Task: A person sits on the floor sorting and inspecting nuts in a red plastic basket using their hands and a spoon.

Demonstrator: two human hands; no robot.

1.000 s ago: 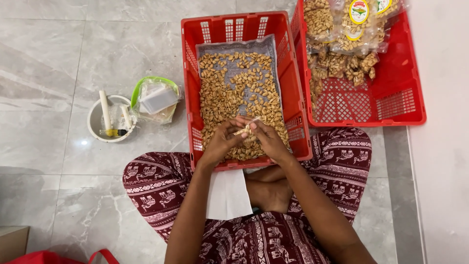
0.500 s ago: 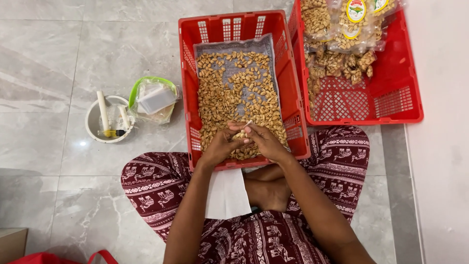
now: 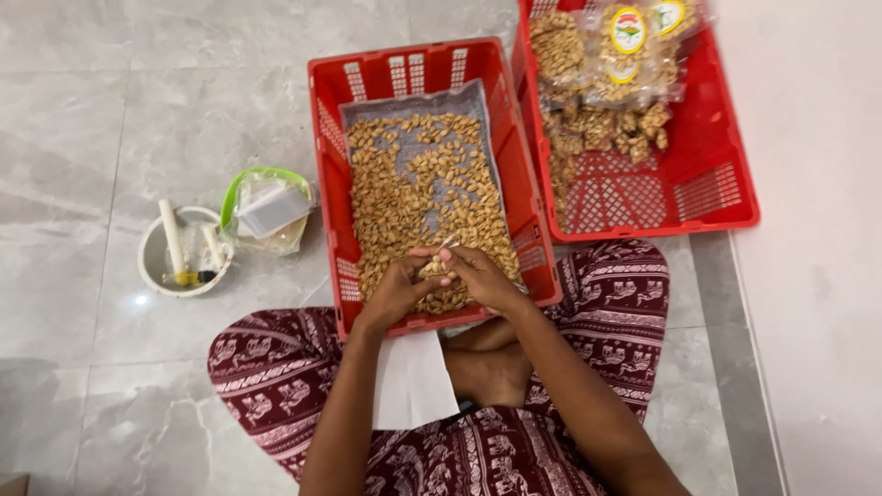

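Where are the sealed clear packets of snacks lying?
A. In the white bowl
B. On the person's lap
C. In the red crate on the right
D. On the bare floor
C: the sealed clear packets are heaped at the far end of the right red crate.

Clear bags [image 3: 602, 87] of brown snacks lie piled at the far end of the right red crate [image 3: 726, 197]; two bear oval labels [image 3: 628, 29], yellow with red rims.

The person wore loose maroon trousers [image 3: 276, 377] printed with white animal-patterned bands; both forearms were bare, unsleeved.
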